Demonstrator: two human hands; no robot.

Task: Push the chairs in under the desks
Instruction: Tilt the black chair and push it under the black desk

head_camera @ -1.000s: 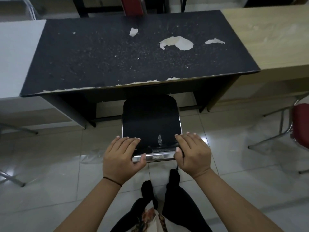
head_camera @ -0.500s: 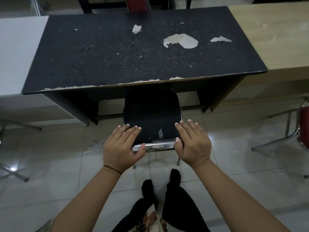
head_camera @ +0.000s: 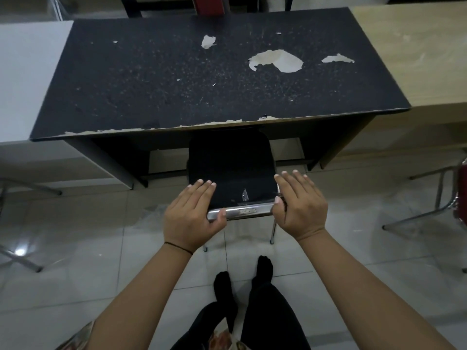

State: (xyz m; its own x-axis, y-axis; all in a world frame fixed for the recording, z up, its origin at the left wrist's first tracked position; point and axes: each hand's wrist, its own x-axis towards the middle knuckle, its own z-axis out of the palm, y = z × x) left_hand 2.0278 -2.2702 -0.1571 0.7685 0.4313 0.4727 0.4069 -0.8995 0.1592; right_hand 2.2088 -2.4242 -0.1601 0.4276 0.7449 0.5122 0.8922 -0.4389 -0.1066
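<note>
A black chair (head_camera: 231, 168) with a chrome rail along its near edge stands in front of the black desk (head_camera: 177, 79), its far part under the desk's front edge. The desk top is worn, with pale patches where the surface has peeled. My left hand (head_camera: 190, 215) lies on the chair's near left corner, fingers straight over the black pad and thumb against the rail. My right hand (head_camera: 299, 205) is at the near right corner, fingers straight and spread, thumb touching the rail's end.
A white desk (head_camera: 27, 79) adjoins on the left and a light wooden desk (head_camera: 417, 51) on the right. A red chair with chrome legs (head_camera: 462, 195) stands at the right edge. Metal legs (head_camera: 22, 258) cross the tiled floor at left. My black-socked feet (head_camera: 242, 276) stand behind the chair.
The chair has slid further under the black desk, with both hands moving forward on its near edge. My right hand's fingers have straightened and spread.
</note>
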